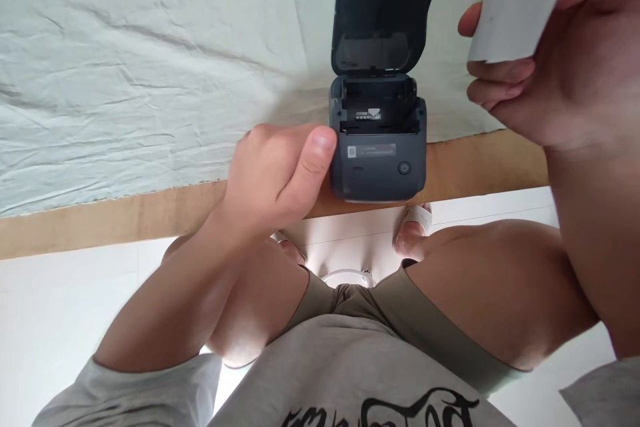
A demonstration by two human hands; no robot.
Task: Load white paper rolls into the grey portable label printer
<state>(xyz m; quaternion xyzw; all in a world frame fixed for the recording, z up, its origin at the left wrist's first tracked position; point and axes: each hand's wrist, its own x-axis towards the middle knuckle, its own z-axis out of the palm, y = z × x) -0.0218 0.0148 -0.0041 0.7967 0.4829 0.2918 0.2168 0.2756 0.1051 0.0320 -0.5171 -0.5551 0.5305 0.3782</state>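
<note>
A dark grey label printer (379, 163) sits at the table's front edge with its lid (383, 13) swung up and back. Its roll compartment (375, 103) shows no roll inside, only a small printed label on the floor of it. My left hand (280, 170) is closed at the printer's left side, thumb against its edge and the other fingers curled mostly out of sight. At the upper right, my right hand (575, 67) grips a piece of white paper (523, 7), held above the table with fingers wrapped behind it. The paper's top is cut off by the frame.
A pale, wrinkled cloth (150, 80) covers the table, leaving a bare wooden front edge (125, 213). Below that edge are my thighs (500, 280), sandalled feet (413, 230) and a light tiled floor (60, 313).
</note>
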